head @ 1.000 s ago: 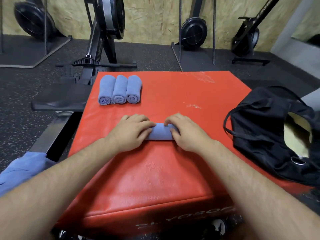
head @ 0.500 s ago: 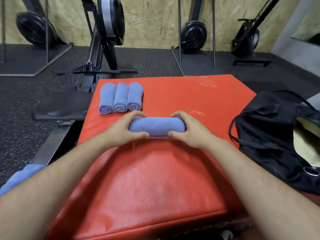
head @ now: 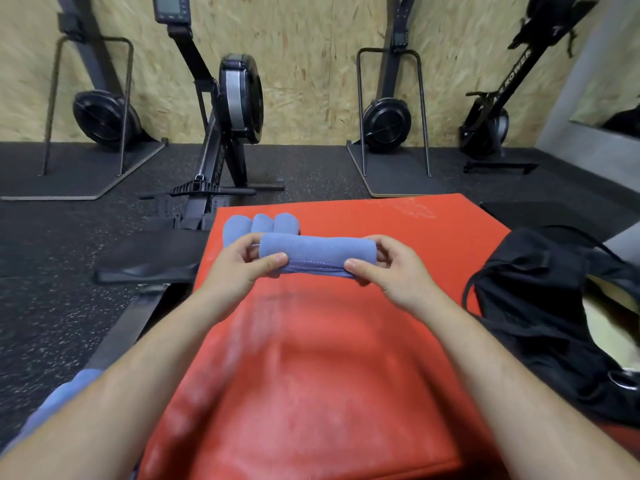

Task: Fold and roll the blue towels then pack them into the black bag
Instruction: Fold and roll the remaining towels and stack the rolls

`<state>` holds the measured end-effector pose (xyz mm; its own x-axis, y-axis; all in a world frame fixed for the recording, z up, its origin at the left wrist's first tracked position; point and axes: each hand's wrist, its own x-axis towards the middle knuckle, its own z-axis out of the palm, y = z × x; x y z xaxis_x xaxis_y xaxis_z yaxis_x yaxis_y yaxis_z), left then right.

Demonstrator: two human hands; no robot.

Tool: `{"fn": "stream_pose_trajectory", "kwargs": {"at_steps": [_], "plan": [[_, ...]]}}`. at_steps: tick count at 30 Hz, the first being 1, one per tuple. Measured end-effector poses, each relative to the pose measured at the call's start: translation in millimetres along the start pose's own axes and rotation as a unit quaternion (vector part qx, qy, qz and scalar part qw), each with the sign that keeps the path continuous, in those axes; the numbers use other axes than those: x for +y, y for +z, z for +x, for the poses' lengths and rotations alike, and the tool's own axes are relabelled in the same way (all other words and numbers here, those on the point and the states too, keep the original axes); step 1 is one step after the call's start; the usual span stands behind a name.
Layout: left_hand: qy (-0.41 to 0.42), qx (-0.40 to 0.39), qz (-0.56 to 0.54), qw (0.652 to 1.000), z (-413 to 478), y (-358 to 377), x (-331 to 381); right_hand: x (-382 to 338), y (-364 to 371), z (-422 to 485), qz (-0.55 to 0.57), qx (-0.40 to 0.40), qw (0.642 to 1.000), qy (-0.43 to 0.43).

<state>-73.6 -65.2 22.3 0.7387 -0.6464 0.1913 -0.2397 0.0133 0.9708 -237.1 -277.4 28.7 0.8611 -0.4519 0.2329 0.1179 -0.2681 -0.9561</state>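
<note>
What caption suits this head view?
Left hand and right hand hold a rolled towel over the mat; three rolls behind, bag beside.

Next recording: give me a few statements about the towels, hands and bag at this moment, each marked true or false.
1. The left hand and right hand each grip one end of a rolled blue towel. True.
2. The black fabric bag lies at the left side of the red padded mat. False: it lies at the right side.
3. Beyond the hands, three more rolled blue towels lie side by side on the mat. True.
4. The held towel is already inside the bag. False: it is in the hands over the mat, apart from the bag.
</note>
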Motion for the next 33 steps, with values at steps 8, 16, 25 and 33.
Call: {"fn": "stream_pose_trajectory", "kwargs": {"at_steps": [8, 16, 25, 33], "plan": [[-0.022, 0.131, 0.043, 0.990, -1.0, 16.8, -3.6, 4.4, 28.7, -12.8, -0.142, 0.143, 0.975, -0.089], [-0.063, 0.050, -0.117, 0.990, -15.6, 65.3, 9.7, 14.9, 69.3, -14.5, -0.301, 0.176, 0.915, -0.203], [-0.060, 0.027, -0.183, 0.981, -8.0, 46.0, 7.1, -2.7, 71.0, -11.9, 0.093, 0.105, 0.990, 0.020], [-0.066, -0.018, -0.120, 0.990, 5.9, 37.3, 3.5, -7.7, 82.1, -2.9, 0.208, 0.076, 0.969, 0.111]]}}
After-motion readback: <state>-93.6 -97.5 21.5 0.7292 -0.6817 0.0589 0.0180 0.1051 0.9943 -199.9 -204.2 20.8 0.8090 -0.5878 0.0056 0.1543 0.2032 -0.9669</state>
